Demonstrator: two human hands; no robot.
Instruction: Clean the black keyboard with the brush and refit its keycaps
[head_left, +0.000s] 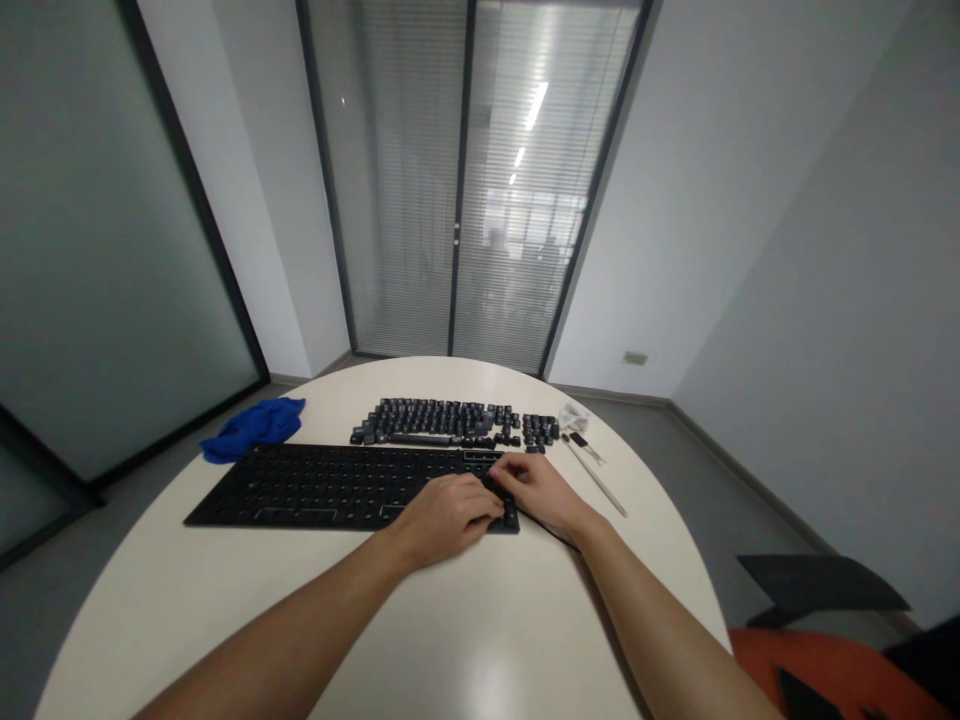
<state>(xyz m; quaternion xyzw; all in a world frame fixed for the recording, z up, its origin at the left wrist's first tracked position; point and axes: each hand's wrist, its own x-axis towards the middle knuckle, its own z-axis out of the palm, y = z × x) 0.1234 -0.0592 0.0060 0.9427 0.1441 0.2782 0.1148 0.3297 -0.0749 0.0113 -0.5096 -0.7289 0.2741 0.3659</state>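
"The left hand [452,512], where did we see it?"

"Palm down over the right part of the black keyboard [322,490], fingers half curled. The right hand [536,490] was just beside it, thumb and fingertips drawn close together. We couldn't tell whether either gripped anything small."

"And the things, biggest first?"

"We had the keyboard flat under both hands, looking mostly bare of caps; beyond it, rows of loose keycaps [431,416]; the blue cloth [255,430] near its far left corner; the pale stick [596,480] off to the right."

"What worried us?"

"The right forearm catching the dark cable [551,534] could have pulled the keyboard askew. A push forward could have scattered the rows, and a slanted press, with fingers hiding the spot, might have strained a key."

"And the room?"

"We noted plain pale walls [720,200], a glass partition [401,200] with blinds, the round cream table [450,640] bearing everything, an orange chair [817,665] at right, and a small wall plate [635,358]."
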